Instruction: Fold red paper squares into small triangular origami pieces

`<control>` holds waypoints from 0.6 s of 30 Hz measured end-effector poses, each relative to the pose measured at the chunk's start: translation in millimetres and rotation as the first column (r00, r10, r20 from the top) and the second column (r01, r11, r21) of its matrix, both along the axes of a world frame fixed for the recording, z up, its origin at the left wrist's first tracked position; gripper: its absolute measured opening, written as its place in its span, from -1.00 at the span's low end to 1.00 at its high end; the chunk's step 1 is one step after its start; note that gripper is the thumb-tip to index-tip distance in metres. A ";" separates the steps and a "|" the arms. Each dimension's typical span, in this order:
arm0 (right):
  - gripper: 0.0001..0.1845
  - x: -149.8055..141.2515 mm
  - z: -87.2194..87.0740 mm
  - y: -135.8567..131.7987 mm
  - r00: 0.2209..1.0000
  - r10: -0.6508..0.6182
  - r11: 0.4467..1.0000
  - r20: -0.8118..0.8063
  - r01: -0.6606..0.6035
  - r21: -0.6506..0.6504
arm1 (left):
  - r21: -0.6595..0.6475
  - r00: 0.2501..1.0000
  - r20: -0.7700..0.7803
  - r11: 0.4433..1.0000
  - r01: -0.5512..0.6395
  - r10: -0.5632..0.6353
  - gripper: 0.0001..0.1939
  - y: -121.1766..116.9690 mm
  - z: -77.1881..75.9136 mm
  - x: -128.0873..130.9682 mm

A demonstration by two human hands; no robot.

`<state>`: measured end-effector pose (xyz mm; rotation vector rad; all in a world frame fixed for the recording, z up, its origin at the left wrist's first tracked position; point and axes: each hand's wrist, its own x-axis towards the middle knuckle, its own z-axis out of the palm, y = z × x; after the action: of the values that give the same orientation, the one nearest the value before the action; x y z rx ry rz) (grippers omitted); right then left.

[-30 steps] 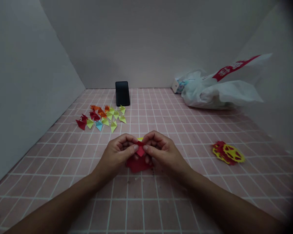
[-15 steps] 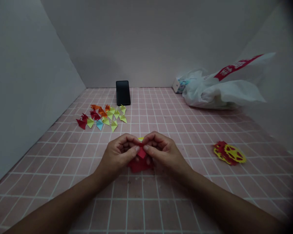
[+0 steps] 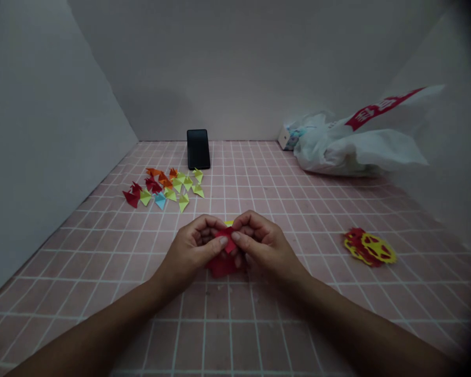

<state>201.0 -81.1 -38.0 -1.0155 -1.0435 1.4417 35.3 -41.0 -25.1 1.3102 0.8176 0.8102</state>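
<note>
Between my two hands is a small piece of red folded paper (image 3: 228, 241). My left hand (image 3: 198, 242) pinches its left side between thumb and fingers. On its right edge, my right hand (image 3: 257, 238) closes with thumb and forefinger. Below the hands, more red paper (image 3: 222, 266) lies on the table, partly covered by my fingers. A bit of yellow paper (image 3: 229, 223) shows just behind the fingertips. Further off to the left stand several small folded paper cranes (image 3: 163, 188) in red, orange, yellow and light blue.
A black phone (image 3: 198, 149) leans at the back. On the back right lies a white plastic bag (image 3: 337, 149) beside a small box (image 3: 286, 137). Red and yellow paper cutouts (image 3: 371, 248) are stacked at the right. A pink checked cloth (image 3: 204, 335) covers the table, with pale walls around it.
The red paper has turned between my fingers, and more of its upper left face shows. Both hands stay almost in place, still pinching it.
</note>
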 end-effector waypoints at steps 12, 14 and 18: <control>-0.84 1.3 1.3 2.6 0.993 -0.049 0.997 0.107 0.042 0.065 | -0.019 0.998 -0.016 0.998 -0.064 0.064 -0.87 2.8 -2.5 -1.3; -0.85 0.8 1.8 2.4 0.993 -0.051 0.997 0.109 0.044 0.065 | -0.065 0.997 0.000 0.995 -0.075 0.075 -0.85 4.0 -4.9 -1.6; -0.88 0.2 3.1 1.8 0.994 -0.058 0.996 0.092 0.051 0.072 | -0.097 0.995 0.033 0.991 -0.089 0.092 -0.86 4.1 -7.4 -1.9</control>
<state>201.2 -79.2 -34.9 -1.0619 -1.1180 1.3145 33.4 -36.8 -32.5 1.1773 0.8803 0.8548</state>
